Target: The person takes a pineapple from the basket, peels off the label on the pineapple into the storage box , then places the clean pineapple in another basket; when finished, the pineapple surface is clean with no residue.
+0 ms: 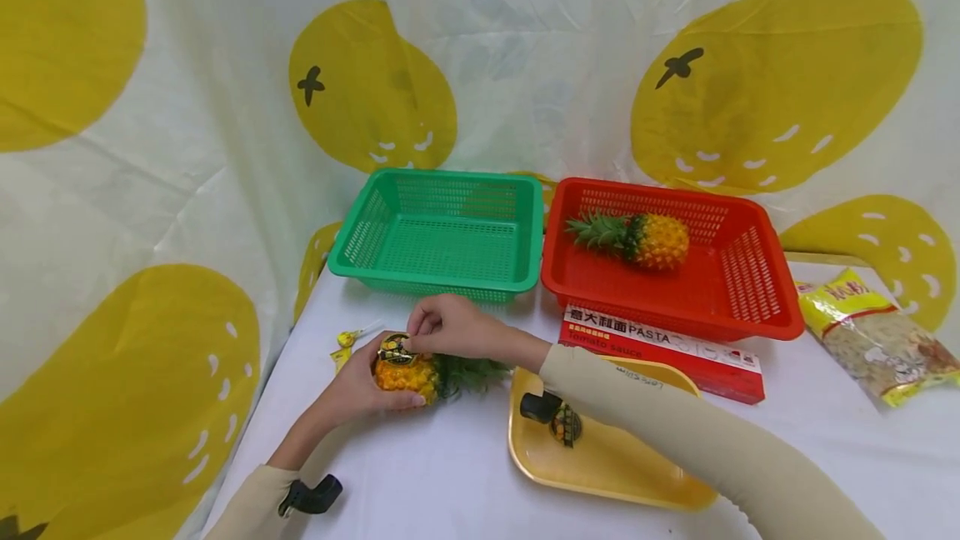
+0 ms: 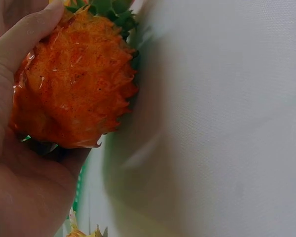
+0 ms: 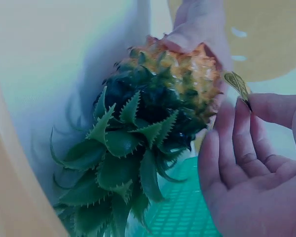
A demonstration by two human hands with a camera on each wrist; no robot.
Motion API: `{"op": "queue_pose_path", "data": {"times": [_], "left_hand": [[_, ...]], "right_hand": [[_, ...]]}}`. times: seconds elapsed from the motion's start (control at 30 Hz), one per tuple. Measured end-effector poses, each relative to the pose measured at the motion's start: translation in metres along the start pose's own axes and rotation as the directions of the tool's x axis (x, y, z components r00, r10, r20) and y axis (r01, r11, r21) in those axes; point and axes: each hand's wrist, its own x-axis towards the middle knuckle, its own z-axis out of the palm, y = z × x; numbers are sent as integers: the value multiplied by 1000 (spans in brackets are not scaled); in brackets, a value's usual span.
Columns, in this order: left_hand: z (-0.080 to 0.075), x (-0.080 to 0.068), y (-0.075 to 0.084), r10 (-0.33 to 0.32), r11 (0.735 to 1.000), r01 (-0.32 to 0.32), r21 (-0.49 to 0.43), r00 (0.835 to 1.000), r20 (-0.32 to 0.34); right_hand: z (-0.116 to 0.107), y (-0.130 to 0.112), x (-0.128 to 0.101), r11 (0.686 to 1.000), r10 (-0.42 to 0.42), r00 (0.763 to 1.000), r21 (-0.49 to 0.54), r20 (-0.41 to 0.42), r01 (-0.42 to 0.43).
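My left hand (image 1: 357, 388) grips a small pineapple (image 1: 409, 380) by its yellow-orange body, and its green leafy crown points right. Just over the fruit, my right hand (image 1: 459, 328) pinches a black-and-gold sticker (image 1: 397, 349). The right wrist view shows that sticker (image 3: 237, 85) between thumb and index finger, seen nearly edge-on beside the fruit; whether it touches the skin I cannot tell. In the left wrist view the thumb lies along the pineapple (image 2: 74, 79). A yellow tray (image 1: 600, 465) lies partly under my right forearm, with a similar round sticker (image 1: 566, 426) on it.
A green basket (image 1: 341, 261) stands behind my hands. Right of it, a red basket (image 1: 720, 307) contains another pineapple (image 1: 658, 241). A red pasta box (image 1: 675, 357) lies before the red basket. Far right is a plastic food bag (image 1: 877, 340); wrapped lollipops (image 1: 347, 340) lie at the left.
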Motion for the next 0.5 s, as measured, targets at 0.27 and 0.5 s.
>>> {"op": "queue_pose_path", "data": {"times": [0.27, 0.5], "left_hand": [[-1, 0, -2, -3, 999, 3, 51, 1000, -7], [-2, 2, -1, 2, 999, -2, 50, 1000, -18]], "right_hand": [[-21, -4, -23, 961, 80, 997, 266, -14, -74], [-47, -1, -47, 964, 73, 997, 257, -11, -68]]}}
